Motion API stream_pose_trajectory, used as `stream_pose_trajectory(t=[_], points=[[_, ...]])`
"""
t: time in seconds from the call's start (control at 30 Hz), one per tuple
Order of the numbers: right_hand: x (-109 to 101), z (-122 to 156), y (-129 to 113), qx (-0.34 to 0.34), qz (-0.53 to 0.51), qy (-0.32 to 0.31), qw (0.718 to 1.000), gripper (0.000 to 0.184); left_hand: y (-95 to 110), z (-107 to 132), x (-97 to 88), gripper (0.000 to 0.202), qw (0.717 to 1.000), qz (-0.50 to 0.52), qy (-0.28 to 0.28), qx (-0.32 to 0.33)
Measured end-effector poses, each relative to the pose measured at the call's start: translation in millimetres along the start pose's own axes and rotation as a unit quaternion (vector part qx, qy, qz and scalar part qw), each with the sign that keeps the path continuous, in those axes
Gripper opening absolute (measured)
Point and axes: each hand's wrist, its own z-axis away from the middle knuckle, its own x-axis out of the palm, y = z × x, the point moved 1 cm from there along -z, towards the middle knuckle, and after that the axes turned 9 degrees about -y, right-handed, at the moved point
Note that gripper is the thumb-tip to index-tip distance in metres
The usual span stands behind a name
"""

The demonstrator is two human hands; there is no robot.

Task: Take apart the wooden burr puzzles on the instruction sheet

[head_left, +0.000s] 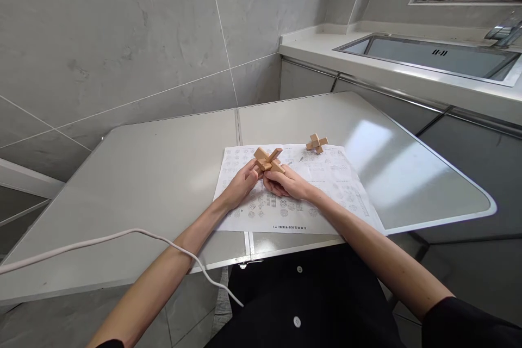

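Both my hands meet over a printed instruction sheet [326,185] on a grey table [155,174]. They hold a wooden cross-shaped puzzle [268,159] made of interlocked bars, lifted a little above the paper. My left hand [243,180] pinches its left side with closed fingers. My right hand [285,181] grips it from below and the right, fingers curled. A second, smaller wooden cross puzzle [317,143] rests untouched on the sheet's far right corner.
A white cable [122,235] crosses the table's near left and runs over my left forearm. A steel sink [432,54] with a tap [505,30] is set in the counter at the right. Grey tiled wall stands behind the table.
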Motion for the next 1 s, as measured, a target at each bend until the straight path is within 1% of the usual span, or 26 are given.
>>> stream_pose_trajectory(t=[0.1,0.2,0.27,0.37,0.43,0.53,0.67,0.73,0.87,1.0], points=[[2.5,-1.4,2.4,-0.003,0.011,-0.024,1.000,0.047,1.2,0.8,0.4,0.083,0.999,0.030,0.002,-0.011],[3.9,-2.2,2.4,-0.003,0.030,-0.033,0.999,0.045,-1.8,1.6,-3.7,0.076,0.998,0.042,0.030,-0.020],[3.1,-2.2,0.7,0.001,0.061,-0.025,0.998,0.044,-4.7,1.6,-7.0,0.074,0.998,0.041,0.052,-0.021],[-0.9,-2.1,-2.2,0.010,0.129,0.019,0.991,0.041,-8.3,1.4,-10.7,0.075,0.995,0.025,0.095,-0.014],[-4.5,-2.4,-2.7,0.011,0.167,0.059,0.984,0.033,-9.6,1.3,-12.1,0.076,0.993,0.003,0.119,0.000],[-9.3,-3.7,-0.3,-0.001,0.182,0.107,0.977,0.019,-9.9,1.3,-13.8,0.079,0.988,-0.043,0.149,0.026],[-12.4,-6.2,6.6,-0.019,0.191,0.139,0.972,0.018,-9.7,1.5,-16.8,0.084,0.974,-0.122,0.183,0.046],[-12.4,-7.2,9.9,-0.025,0.208,0.145,0.967,0.017,-9.6,1.7,-17.2,0.088,0.968,-0.154,0.189,0.057],[-11.3,-8.3,14.0,-0.028,0.258,0.156,0.953,0.013,-9.0,3.1,-14.9,0.094,0.961,-0.199,0.182,0.064],[-12.4,-7.7,15.1,-0.044,0.285,0.155,0.945,0.018,-7.4,4.6,-14.1,0.094,0.955,-0.228,0.177,0.065]])
